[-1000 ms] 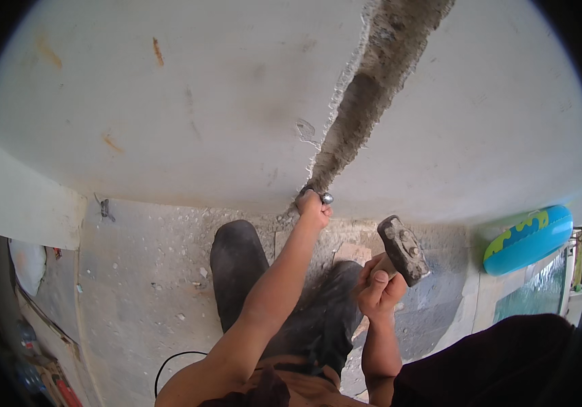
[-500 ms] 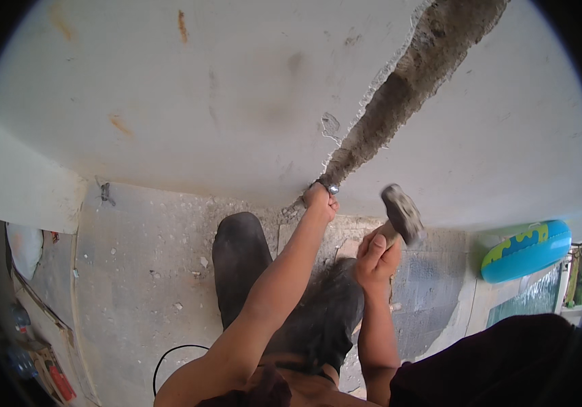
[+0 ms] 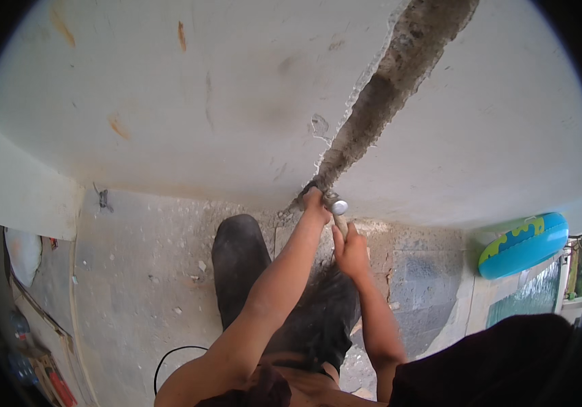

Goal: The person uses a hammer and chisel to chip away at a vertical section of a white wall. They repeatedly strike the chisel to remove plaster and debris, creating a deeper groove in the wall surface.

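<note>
A rough channel (image 3: 376,102) is cut through the plaster of the white wall (image 3: 250,81) and runs down to the floor. At its lower end my left hand (image 3: 314,203) is closed round a chisel, mostly hidden by the fist and the hammer. My right hand (image 3: 352,252) grips the wooden handle of a hammer (image 3: 340,207). The hammer's metal head is right beside my left fist, over the chisel's outer end; whether they touch, I cannot tell.
Rubble bits litter the concrete floor (image 3: 135,271) near my dark-trousered knee (image 3: 240,247). A blue and yellow inflatable ring (image 3: 525,245) leans by the wall at right. A black cable (image 3: 169,356) loops at lower left; bottles (image 3: 21,363) and a white bag (image 3: 25,256) are at far left.
My right hand has swung the hammer leftward, from raised at the right to close by my left fist. The left hand keeps its hold at the channel's lower end.
</note>
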A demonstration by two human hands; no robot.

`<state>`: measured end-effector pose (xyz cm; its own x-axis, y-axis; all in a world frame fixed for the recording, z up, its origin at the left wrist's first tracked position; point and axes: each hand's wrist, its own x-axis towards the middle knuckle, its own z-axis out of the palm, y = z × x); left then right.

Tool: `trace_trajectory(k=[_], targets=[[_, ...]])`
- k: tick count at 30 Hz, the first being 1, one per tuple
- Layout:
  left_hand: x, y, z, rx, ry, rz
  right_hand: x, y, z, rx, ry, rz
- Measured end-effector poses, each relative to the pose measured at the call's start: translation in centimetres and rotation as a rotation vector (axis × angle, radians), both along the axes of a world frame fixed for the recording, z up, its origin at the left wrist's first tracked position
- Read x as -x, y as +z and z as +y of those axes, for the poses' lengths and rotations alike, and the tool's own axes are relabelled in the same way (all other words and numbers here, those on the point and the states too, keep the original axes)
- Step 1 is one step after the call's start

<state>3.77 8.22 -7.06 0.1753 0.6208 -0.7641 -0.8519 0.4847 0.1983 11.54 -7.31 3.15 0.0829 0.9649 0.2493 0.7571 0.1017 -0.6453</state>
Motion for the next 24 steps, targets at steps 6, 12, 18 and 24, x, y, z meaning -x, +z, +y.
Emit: trace_trajectory(k=[6, 12, 18, 24], targets=[[-1.8, 1.6, -2.1, 0.032, -0.138, 0.023, -0.9, 1.9, -2.2, -0.16, -0.148, 0.584], [-0.7, 0.5, -0.9, -0.029, -0.087, 0.014, -0.4, 0.4, 0.0, 0.013, -0.065, 0.119], [-1.5, 1.2, -2.3, -0.007, -0.117, -0.015, -1.1, -1.8, -1.5, -0.121, -0.042, 0.247], [-0.1, -0.5, -4.9, -0.04, -0.162, 0.103, -1.7, -0.7, -4.4, 0.194, -0.106, 0.262]])
